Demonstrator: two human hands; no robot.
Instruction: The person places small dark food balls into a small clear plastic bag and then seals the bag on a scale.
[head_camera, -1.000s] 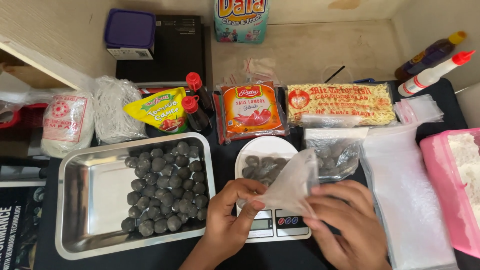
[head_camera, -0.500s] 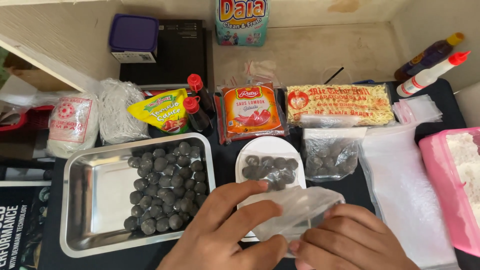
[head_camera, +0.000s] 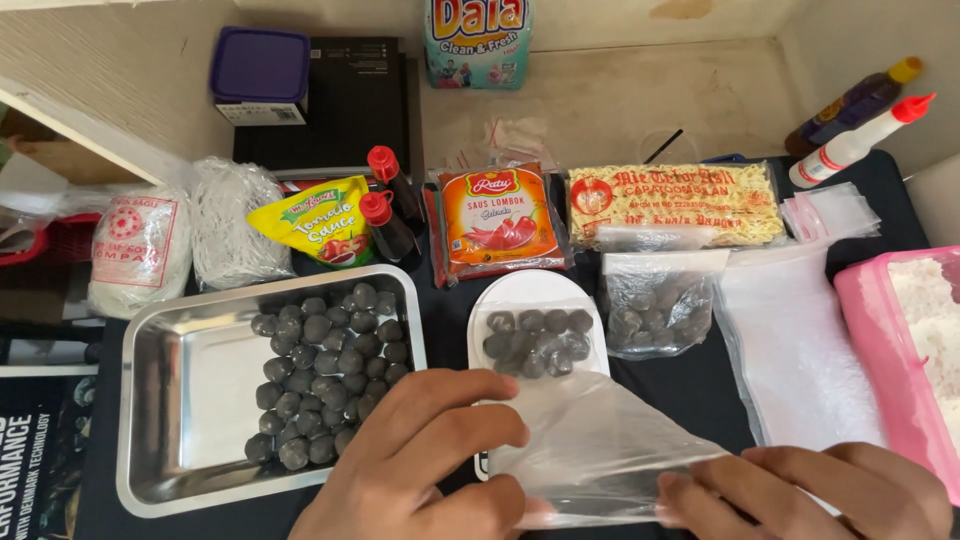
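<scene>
My left hand (head_camera: 430, 465) and my right hand (head_camera: 810, 492) each pinch one side of a clear plastic bag (head_camera: 590, 455) and hold it stretched flat above the near end of a white kitchen scale (head_camera: 535, 290). A small pile of grey meatballs (head_camera: 535, 340) lies on the scale's white platform, just beyond the bag. To the left stands a steel tray (head_camera: 175, 400) with several more grey meatballs (head_camera: 325, 370) heaped on its right half. A filled clear bag of meatballs (head_camera: 650, 310) rests to the right of the scale.
Along the back lie a white packet (head_camera: 135, 250), rice noodles (head_camera: 235, 220), a yellow sauce pouch (head_camera: 320, 220), two red-capped bottles (head_camera: 385, 205), an orange sauce packet (head_camera: 495, 220) and yellow noodles (head_camera: 675, 205). Empty clear bags (head_camera: 800, 350) and a pink tub of flour (head_camera: 910, 340) sit right.
My hands have moved apart and nearer to me, pulling the clear bag from a raised, bunched shape into a flat sheet. My right hand has shifted to the right.
</scene>
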